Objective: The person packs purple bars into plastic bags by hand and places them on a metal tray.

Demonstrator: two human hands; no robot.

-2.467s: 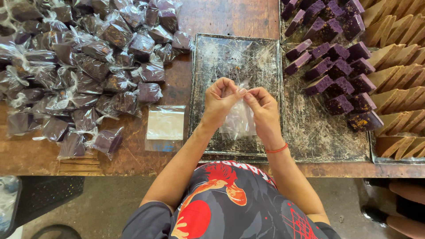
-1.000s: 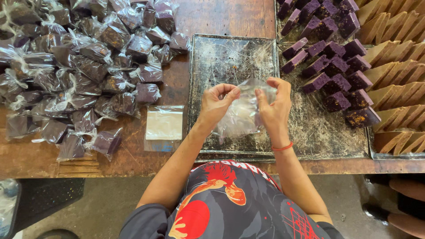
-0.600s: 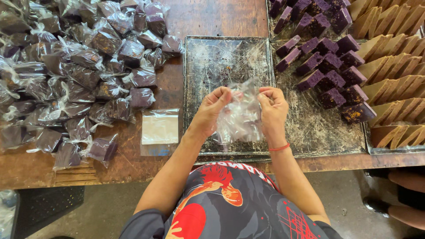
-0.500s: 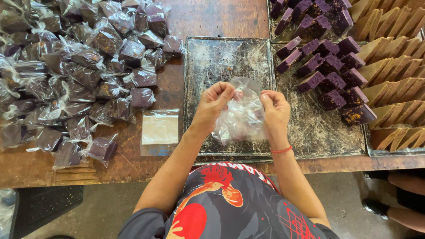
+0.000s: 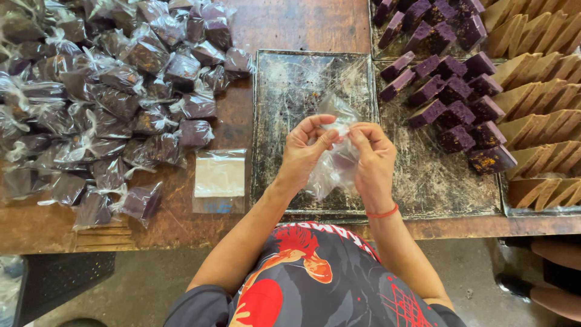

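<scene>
On the table's (image 5: 290, 24) left side, wrapped purple blocks (image 5: 109, 103) are lying in a heap, with a stack of flat clear bags (image 5: 219, 175) just beside it. At centre, over the dark metal tray (image 5: 284, 91), you're pinching a clear plastic bag (image 5: 336, 163) between both hands: left hand (image 5: 302, 154) is gripping its mouth, right hand (image 5: 372, 160) is closing thumb and fingers on the same rim. To the right, unwrapped purple blocks (image 5: 451, 103) are sitting on a second tray (image 5: 423, 188), brown slabs (image 5: 538, 109) beyond them.
</scene>
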